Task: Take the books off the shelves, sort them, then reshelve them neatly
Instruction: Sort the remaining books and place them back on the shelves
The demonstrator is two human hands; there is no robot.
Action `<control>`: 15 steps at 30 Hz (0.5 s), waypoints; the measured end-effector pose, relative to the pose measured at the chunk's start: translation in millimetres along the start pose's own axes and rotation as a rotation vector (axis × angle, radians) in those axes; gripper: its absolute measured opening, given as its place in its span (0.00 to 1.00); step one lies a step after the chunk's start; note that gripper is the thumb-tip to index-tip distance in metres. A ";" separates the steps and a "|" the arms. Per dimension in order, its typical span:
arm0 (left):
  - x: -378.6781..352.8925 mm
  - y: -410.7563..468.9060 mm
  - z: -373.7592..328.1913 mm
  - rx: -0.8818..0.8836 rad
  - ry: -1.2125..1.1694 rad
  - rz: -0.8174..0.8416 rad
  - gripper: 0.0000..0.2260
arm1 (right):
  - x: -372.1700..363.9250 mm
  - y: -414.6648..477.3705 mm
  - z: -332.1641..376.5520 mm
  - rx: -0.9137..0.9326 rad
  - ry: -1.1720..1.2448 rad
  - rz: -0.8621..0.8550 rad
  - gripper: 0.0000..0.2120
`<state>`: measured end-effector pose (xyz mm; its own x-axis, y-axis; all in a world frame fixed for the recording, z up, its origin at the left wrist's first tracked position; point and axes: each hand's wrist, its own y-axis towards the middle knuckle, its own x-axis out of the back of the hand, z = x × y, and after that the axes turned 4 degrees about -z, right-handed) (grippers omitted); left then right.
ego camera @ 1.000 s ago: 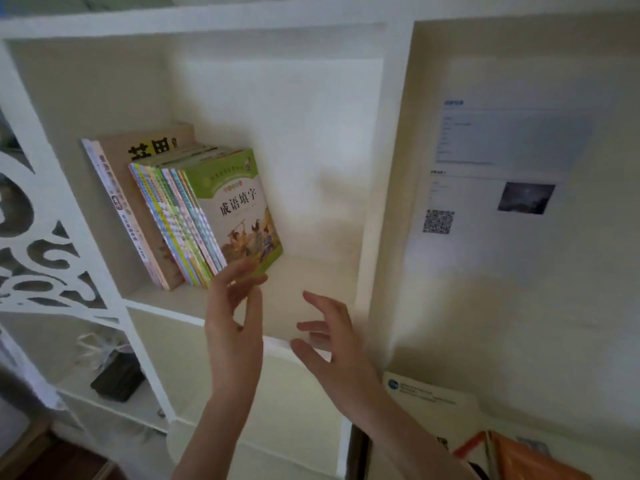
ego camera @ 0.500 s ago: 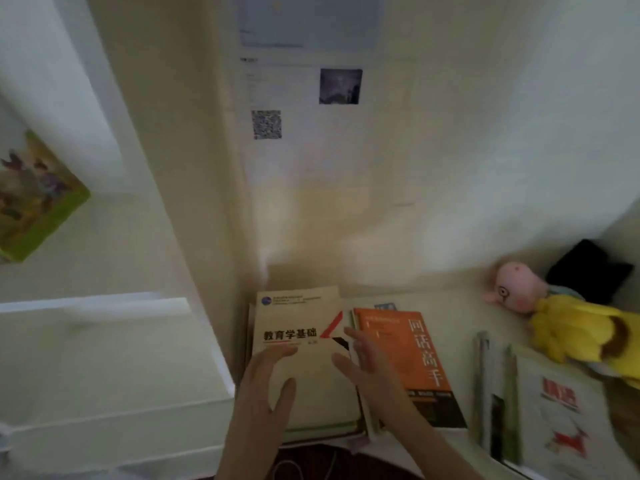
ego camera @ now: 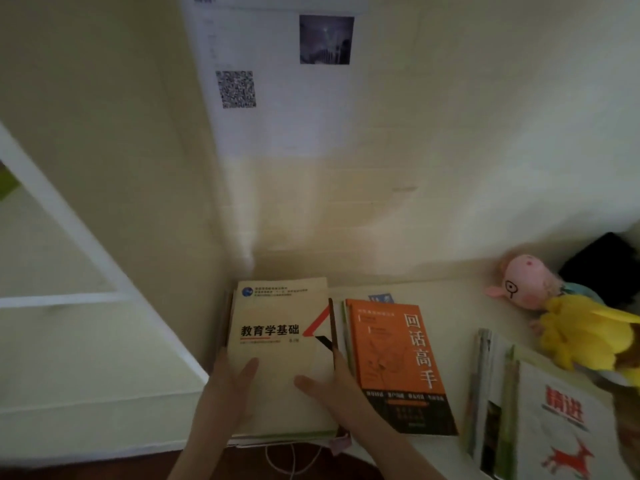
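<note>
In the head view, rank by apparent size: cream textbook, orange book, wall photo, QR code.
1. cream textbook
2. orange book, only slightly smaller
3. wall photo
4. QR code

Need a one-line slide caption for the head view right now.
Left hand and right hand grip the cream book atop its stack, beside the orange book; plush toys lie at right.

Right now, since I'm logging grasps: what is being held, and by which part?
The cream book: the left hand grips its left edge and the right hand its right edge, near the front corners, thumbs on the cover.
</note>
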<state>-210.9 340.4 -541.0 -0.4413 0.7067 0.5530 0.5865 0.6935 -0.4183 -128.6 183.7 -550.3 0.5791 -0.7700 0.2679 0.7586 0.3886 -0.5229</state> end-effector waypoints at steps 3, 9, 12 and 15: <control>-0.1 7.9 -1.5 0.091 0.046 0.010 0.23 | -4.3 7.4 -7.4 -0.030 -0.049 -0.028 0.43; -0.1 20.1 -1.2 0.114 0.047 0.055 0.23 | -6.0 26.6 -31.3 -0.080 0.026 -0.020 0.62; -4.3 18.7 -3.2 0.127 0.008 0.031 0.23 | -5.3 22.2 -27.9 -0.103 0.057 -0.007 0.62; -1.8 20.6 -3.1 0.125 -0.035 0.055 0.21 | -2.8 13.7 -18.4 -0.115 0.040 -0.019 0.51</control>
<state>-195.9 353.0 -548.3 -0.4355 0.7470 0.5023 0.5221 0.6642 -0.5350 -125.3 181.9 -573.1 0.5506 -0.7973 0.2471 0.7290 0.3150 -0.6077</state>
